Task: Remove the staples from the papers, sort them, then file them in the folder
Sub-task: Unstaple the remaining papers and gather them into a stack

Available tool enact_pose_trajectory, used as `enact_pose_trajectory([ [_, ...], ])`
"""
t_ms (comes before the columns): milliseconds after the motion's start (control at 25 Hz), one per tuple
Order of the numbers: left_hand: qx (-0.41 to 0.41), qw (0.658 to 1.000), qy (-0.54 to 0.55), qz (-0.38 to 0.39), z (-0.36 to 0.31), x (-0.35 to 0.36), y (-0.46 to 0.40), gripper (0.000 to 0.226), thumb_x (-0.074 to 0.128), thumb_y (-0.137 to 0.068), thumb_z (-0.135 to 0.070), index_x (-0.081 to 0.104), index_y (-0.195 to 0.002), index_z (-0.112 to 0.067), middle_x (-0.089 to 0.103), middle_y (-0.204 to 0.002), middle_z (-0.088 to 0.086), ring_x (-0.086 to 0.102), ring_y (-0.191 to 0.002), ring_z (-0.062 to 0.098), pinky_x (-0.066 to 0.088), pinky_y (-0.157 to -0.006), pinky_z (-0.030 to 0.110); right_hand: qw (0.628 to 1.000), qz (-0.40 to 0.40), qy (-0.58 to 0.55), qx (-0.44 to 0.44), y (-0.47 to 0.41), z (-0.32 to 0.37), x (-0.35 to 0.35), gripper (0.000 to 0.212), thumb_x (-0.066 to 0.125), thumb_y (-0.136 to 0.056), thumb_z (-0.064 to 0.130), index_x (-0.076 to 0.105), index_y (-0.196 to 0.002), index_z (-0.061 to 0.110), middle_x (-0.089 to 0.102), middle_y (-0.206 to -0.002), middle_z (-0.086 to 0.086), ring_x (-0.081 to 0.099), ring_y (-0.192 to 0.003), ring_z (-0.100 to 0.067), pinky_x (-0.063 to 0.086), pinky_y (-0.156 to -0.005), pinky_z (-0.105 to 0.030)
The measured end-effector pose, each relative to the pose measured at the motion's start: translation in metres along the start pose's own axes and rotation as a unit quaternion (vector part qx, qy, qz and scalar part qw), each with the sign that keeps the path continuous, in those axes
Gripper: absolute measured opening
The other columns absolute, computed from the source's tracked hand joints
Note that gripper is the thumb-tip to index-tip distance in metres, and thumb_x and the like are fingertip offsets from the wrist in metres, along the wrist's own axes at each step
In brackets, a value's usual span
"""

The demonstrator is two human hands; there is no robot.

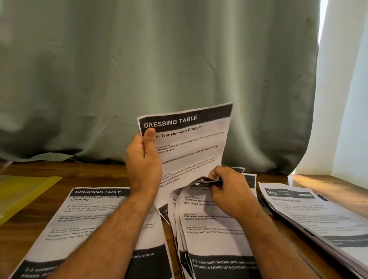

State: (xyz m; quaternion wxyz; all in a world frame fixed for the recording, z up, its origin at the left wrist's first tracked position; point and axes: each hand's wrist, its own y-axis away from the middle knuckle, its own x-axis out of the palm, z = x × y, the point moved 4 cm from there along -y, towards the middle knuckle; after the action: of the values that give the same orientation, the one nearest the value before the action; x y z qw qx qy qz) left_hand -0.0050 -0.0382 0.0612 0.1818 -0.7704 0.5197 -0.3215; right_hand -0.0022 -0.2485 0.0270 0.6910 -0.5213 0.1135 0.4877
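Note:
My left hand point(144, 160) holds up a printed sheet point(191, 144) headed "DRESSING TABLE", thumb on its top left corner, the sheet tilted above the table. My right hand point(230, 189) pinches the crumpled top corner of a stapled bundle of papers point(215, 238) that lies on the table under it. Whether the raised sheet is still joined to that bundle is hidden by my hand. A single loose sheet point(101, 228) lies flat on the left under my left forearm. The yellow transparent folder point(1, 202) lies at the far left.
A thick pile of more printed papers point(319, 224) sits at the right, slanting toward the front edge. The wooden table point(341, 187) ends at a grey-green curtain point(149, 67) behind; a white wall stands at the right.

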Motion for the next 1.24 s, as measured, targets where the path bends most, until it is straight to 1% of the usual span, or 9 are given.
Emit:
enact_pose_trajectory([
  [200,0.022,0.998,-0.045,0.033,0.006,0.004,0.002,0.015,0.048,-0.103,-0.035,0.059,-0.099,-0.026,0.073,-0.095,-0.004,0.074,-0.084,0.011,0.063,-0.066,0.033,0.997,-0.016,-0.069,0.020,0.001,0.004,-0.001,0.036,0.065,-0.092,0.014,0.048,-0.115,0.036,0.063,-0.117,0.009,0.065,-0.104,-0.010,0.059,-0.086,-0.032],
  [320,0.055,0.998,-0.022,-0.003,-0.012,-0.006,-0.011,0.016,0.048,-0.104,-0.034,0.057,-0.098,-0.023,0.071,-0.093,-0.003,0.073,-0.079,0.008,0.062,-0.061,0.028,0.996,-0.077,-0.050,0.008,0.003,0.006,-0.009,0.021,0.060,-0.096,0.020,0.053,-0.112,0.032,0.059,-0.109,0.009,0.060,-0.096,-0.004,0.056,-0.084,-0.020],
  [440,0.082,0.995,0.006,-0.048,-0.045,-0.016,-0.031,0.014,0.048,-0.104,-0.034,0.054,-0.099,-0.023,0.070,-0.092,-0.004,0.073,-0.079,0.007,0.058,-0.057,0.020,0.989,-0.142,-0.021,-0.025,0.004,0.016,-0.024,0.011,0.053,-0.100,0.024,0.061,-0.107,0.022,0.054,-0.101,0.008,0.052,-0.087,0.004,0.041,-0.075,-0.001],
  [640,0.133,0.991,-0.010,-0.026,-0.087,-0.016,-0.047,0.013,0.046,-0.105,-0.036,0.053,-0.094,-0.037,0.070,-0.094,-0.009,0.072,-0.081,0.003,0.060,-0.062,0.021,0.984,-0.164,-0.023,-0.073,-0.014,0.055,-0.055,0.011,0.046,-0.103,0.028,0.056,-0.104,0.027,0.051,-0.105,0.009,0.052,-0.090,0.005,0.041,-0.070,-0.002],
  [840,0.155,0.987,-0.034,-0.021,-0.125,-0.024,-0.067,0.015,0.047,-0.105,-0.036,0.056,-0.093,-0.036,0.072,-0.092,-0.008,0.072,-0.080,0.007,0.061,-0.069,0.032,0.959,-0.228,-0.042,-0.163,-0.037,0.126,-0.111,0.012,0.048,-0.102,0.021,0.059,-0.104,0.022,0.050,-0.102,0.007,0.051,-0.087,0.002,0.041,-0.077,-0.002],
  [920,0.122,0.992,-0.039,-0.007,-0.128,-0.029,-0.079,0.015,0.049,-0.104,-0.033,0.060,-0.095,-0.033,0.075,-0.094,-0.007,0.073,-0.083,0.010,0.062,-0.076,0.040,0.946,-0.264,-0.015,-0.187,-0.045,0.152,-0.135,0.014,0.050,-0.099,0.015,0.064,-0.103,0.019,0.051,-0.096,0.006,0.048,-0.082,-0.003,0.038,-0.075,-0.007],
  [1040,-0.027,0.999,-0.017,0.025,-0.101,-0.036,-0.088,0.016,0.053,-0.103,-0.029,0.065,-0.093,-0.027,0.077,-0.092,-0.002,0.075,-0.085,0.018,0.061,-0.082,0.048,0.942,-0.268,-0.004,-0.200,-0.053,0.177,-0.144,0.015,0.054,-0.096,0.013,0.068,-0.102,0.016,0.053,-0.093,0.006,0.049,-0.086,-0.008,0.033,-0.075,-0.010],
  [1160,-0.169,0.984,-0.020,0.055,-0.043,-0.044,-0.068,0.014,0.054,-0.103,-0.028,0.064,-0.098,-0.020,0.078,-0.088,0.004,0.076,-0.075,0.022,0.063,-0.071,0.045,0.957,-0.224,0.005,-0.184,-0.056,0.172,-0.113,0.014,0.055,-0.096,0.016,0.068,-0.102,0.015,0.055,-0.094,0.003,0.050,-0.088,-0.012,0.032,-0.078,-0.018],
  [1240,-0.234,0.970,-0.013,0.062,-0.002,-0.049,-0.048,0.015,0.054,-0.103,-0.026,0.064,-0.103,-0.016,0.078,-0.088,0.008,0.076,-0.074,0.026,0.063,-0.070,0.047,0.970,-0.186,0.007,-0.158,-0.053,0.156,-0.079,0.014,0.056,-0.097,0.018,0.068,-0.104,0.016,0.055,-0.095,0.002,0.047,-0.087,-0.011,0.030,-0.078,-0.018],
])
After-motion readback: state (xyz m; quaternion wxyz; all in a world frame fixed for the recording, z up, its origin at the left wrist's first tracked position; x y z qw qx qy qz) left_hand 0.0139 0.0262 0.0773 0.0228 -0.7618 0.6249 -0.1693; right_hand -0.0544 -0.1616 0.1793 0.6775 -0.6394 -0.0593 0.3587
